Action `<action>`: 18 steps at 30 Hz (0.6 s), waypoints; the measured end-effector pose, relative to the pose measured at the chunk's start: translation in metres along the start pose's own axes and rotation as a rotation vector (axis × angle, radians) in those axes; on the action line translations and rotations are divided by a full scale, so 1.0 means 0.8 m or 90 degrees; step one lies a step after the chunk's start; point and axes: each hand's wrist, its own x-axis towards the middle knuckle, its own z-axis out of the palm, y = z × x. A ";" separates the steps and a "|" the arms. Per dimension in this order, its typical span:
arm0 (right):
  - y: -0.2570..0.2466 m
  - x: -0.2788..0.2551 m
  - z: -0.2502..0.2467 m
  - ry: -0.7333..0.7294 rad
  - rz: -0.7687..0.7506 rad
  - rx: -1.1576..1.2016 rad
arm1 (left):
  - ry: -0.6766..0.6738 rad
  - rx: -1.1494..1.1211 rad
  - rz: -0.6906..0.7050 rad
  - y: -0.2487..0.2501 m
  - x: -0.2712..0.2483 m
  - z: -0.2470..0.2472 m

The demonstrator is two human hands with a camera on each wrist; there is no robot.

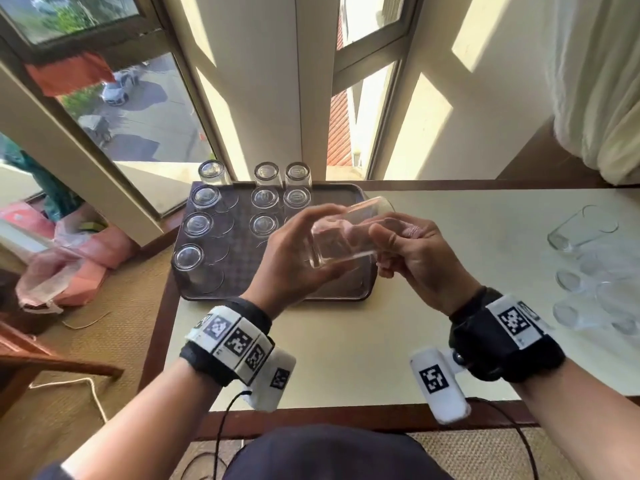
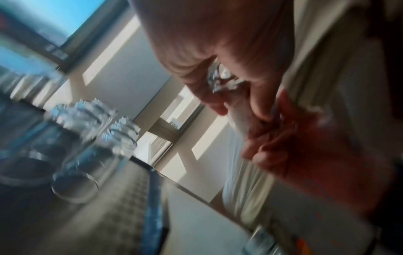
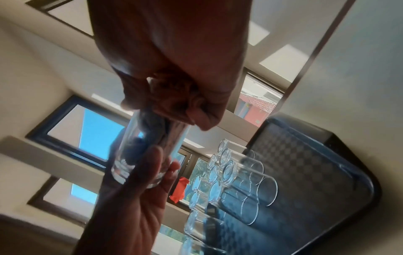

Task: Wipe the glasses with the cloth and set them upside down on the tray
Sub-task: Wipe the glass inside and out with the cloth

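My left hand (image 1: 294, 258) grips a clear glass (image 1: 346, 233) round its base, holding it on its side above the tray's near right corner. My right hand (image 1: 415, 258) pinches a crumpled brownish cloth (image 3: 174, 89) at the glass's mouth. In the right wrist view the cloth reaches into the glass (image 3: 141, 155), with the left hand (image 3: 135, 198) below it. Several glasses (image 1: 204, 223) stand upside down on the dark checkered tray (image 1: 242, 271). The left wrist view is blurred and shows only a glint of the glass (image 2: 220, 79).
More clear glasses (image 1: 588, 299) stand at the table's right side, and one (image 1: 581, 230) lies on its side. A curtain (image 1: 595, 98) hangs at the far right. Windows rise behind the tray. Pink bags (image 1: 76, 265) lie on the floor to the left.
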 end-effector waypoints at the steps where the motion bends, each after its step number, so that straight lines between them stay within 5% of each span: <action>1: 0.001 0.001 0.001 0.012 -0.028 0.000 | -0.019 -0.132 -0.117 0.004 0.004 -0.001; 3: 0.000 0.001 0.002 0.007 -0.103 -0.047 | -0.064 -0.419 -0.333 0.009 0.010 -0.005; 5: -0.003 0.000 0.002 -0.032 -0.127 -0.110 | -0.056 -0.516 -0.402 0.008 0.014 -0.008; 7: -0.007 0.001 0.001 -0.058 -0.067 -0.103 | -0.013 -0.407 -0.311 0.014 0.016 -0.011; 10: -0.006 0.000 -0.009 -0.072 0.038 -0.015 | 0.002 0.031 0.053 0.006 0.009 -0.011; 12: 0.001 -0.002 -0.016 -0.079 0.056 -0.002 | -0.027 0.166 0.167 -0.001 0.004 -0.011; 14: 0.008 -0.004 -0.019 -0.057 0.017 0.009 | -0.031 0.139 0.085 0.000 0.002 -0.006; 18: 0.010 -0.001 -0.016 -0.029 -0.092 -0.053 | -0.037 -0.372 -0.355 0.022 0.000 0.011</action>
